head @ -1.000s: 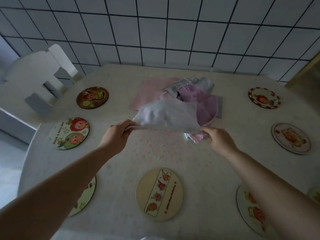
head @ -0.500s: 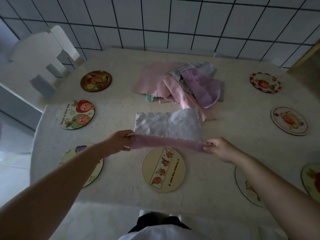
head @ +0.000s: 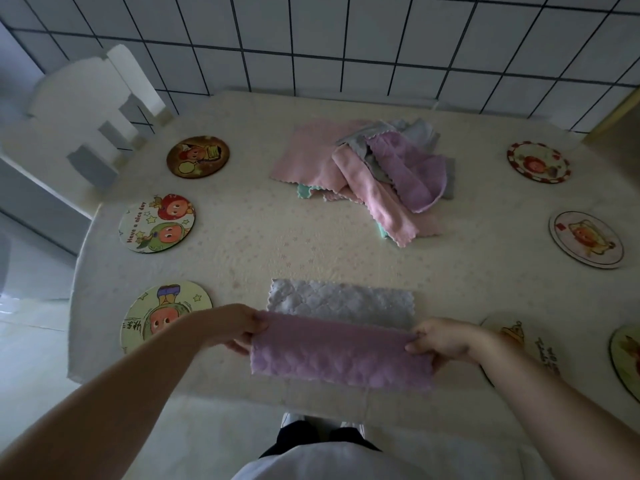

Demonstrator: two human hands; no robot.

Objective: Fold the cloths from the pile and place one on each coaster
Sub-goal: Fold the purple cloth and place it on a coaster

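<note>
Two hands pinch one purple cloth (head: 341,351) at the table's (head: 263,237) near edge: left hand (head: 239,325) on its left end, right hand (head: 441,341) on its right. Cloth pile (head: 374,168) sits far back.

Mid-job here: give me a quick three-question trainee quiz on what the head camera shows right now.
1. True or false: the left hand and right hand each hold one end of the purple-and-grey quilted cloth.
2. Multiple choice: the pile of pink, purple and grey cloths lies A) on a coaster, B) on the cream tablecloth towards the tiled wall, C) on the white chair.
3. Fill in: the round coaster reading "Have a nice day" has ____ cloth on it.

Key: 1 true; 2 B; 3 no.
</note>
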